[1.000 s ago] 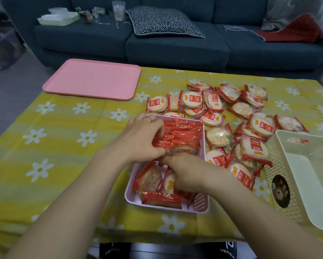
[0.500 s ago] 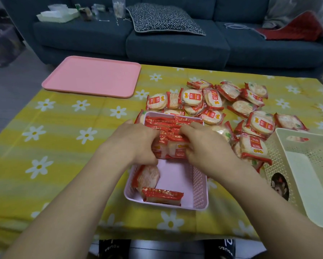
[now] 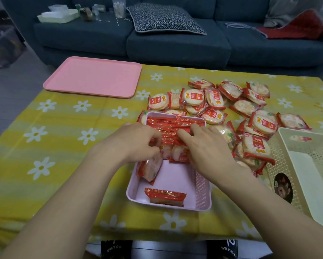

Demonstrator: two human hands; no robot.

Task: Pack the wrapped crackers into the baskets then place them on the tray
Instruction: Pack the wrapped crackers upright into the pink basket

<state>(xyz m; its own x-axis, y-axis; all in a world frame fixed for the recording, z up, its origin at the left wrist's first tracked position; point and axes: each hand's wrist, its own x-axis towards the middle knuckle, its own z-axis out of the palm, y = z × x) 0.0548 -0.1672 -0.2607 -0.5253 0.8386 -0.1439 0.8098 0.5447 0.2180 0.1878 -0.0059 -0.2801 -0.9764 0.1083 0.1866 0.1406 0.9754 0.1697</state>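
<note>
Crackers in pink basket, between both hands.

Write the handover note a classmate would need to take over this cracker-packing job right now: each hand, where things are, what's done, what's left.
Left hand: fingers curled on the upright row of packets in the pink basket.
Right hand: fingers flat, pressing the same row toward the far wall.
Done: far half of the pink basket is filled; two more packets sit in its near half.
Left: fill that basket, pack the loose crackers on the table, fill the cream basket, which looks empty, then move both to the pink tray.
</note>
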